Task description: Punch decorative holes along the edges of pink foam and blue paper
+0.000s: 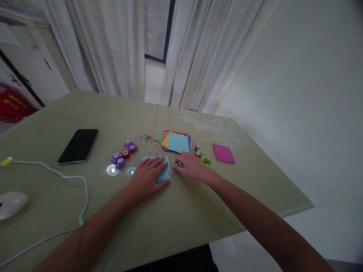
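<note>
My left hand (147, 174) lies flat with spread fingers on a light blue sheet of paper (168, 174). Small holes run along that sheet's right edge. Just right of the sheet, my right hand (190, 166) pinches a small green paper punch (177, 165) with an eye on it, mostly covered by the fingers. Beyond the right hand sit several more eyed punches, among them a green one (203, 158) and a purple one (197, 147). To the left of the sheet is another group, with a red punch (126, 154) and a purple punch (120, 163).
Behind the hands lies a stack of coloured paper (178, 142), with punched-out bits (148, 138) scattered beside it. A pink punched sheet (224, 153) is at right. A black tablet (78, 146), a white cable (64, 176) and a white mouse (13, 204) occupy the left.
</note>
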A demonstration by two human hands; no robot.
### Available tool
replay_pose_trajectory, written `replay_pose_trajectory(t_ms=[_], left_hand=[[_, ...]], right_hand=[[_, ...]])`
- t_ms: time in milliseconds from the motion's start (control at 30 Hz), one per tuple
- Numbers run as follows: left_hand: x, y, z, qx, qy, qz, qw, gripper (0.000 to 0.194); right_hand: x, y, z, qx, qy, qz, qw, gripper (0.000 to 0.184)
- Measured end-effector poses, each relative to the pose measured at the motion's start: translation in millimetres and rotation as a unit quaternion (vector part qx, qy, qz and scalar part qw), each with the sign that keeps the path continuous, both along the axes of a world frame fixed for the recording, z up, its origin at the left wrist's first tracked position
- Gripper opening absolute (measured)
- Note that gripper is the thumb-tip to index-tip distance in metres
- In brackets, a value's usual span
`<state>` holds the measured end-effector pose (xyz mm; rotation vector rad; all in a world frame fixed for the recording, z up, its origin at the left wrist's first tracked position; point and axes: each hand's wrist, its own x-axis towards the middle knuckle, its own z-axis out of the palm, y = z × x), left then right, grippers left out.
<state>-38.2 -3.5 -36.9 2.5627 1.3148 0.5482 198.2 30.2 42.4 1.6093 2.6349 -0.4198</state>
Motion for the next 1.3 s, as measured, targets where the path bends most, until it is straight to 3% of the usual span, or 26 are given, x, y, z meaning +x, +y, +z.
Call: replay_pose_trajectory(t_ms=[100, 267, 400, 533, 633, 733, 800, 900, 967, 1033, 1133, 1300], left_hand=[[0, 0, -0.5, 0.004, -0.003, -0.001, 1.000, 0.062], [2, -1, 1.7, 0.026, -0.017, -0.007, 1.000, 0.059], [2, -1, 2.0, 0.033, 0.002, 0.008, 0.999, 0.051], [1, -1, -2.1, 0.020, 0.010, 0.001, 1.000, 0.058], [0, 0, -5.4, 0.003, 0.007, 0.001, 1.000, 0.058], [0, 0, -4.8, 0.002, -0.001, -0.008, 1.000, 0.061], [0, -1, -1.5, 0.009, -0.010, -0.010, 1.000, 0.063], [1, -2, 5.0, 0.009, -0.019, -0.013, 1.000, 0.065], [1, -2, 7.6, 0.003, -0.018, -0.015, 1.000, 0.065], [0, -2, 7.6, -0.006, -0.014, -0.012, 1.000, 0.065], [-1, -2, 4.4, -0.016, -0.016, -0.002, 1.000, 0.067], [-5, -3, 0.5, -0.014, -0.009, 0.001, 1.000, 0.069]], right_hand=[[-6, 4, 4.9, 0.037, -0.039, -0.028, 0.998, 0.016], [-44, 16, 7.1, 0.055, 0.044, 0.000, 0.998, 0.018], [-99, 36, -2.6, 0.049, 0.137, 0.076, 0.986, 0.026], [-146, 62, -18.5, 0.036, 0.164, 0.130, 0.977, 0.038], [-163, 75, -28.4, 0.015, 0.152, 0.146, 0.977, 0.027], [-155, 78, -32.6, 0.015, 0.153, 0.111, 0.982, 0.014], [-136, 72, -33.8, 0.029, 0.189, 0.064, 0.979, 0.019], [-100, 50, -39.0, 0.059, 0.358, -0.075, 0.929, 0.024], [-77, 28, -46.0, 0.050, 0.435, -0.123, 0.891, 0.027], [-59, 8, -53.6, 0.034, 0.472, -0.124, 0.872, 0.028], [-38, -10, -61.0, 0.037, 0.466, -0.111, 0.877, 0.020], [-9, -9, -62.4, 0.072, 0.423, -0.166, 0.888, 0.015]])
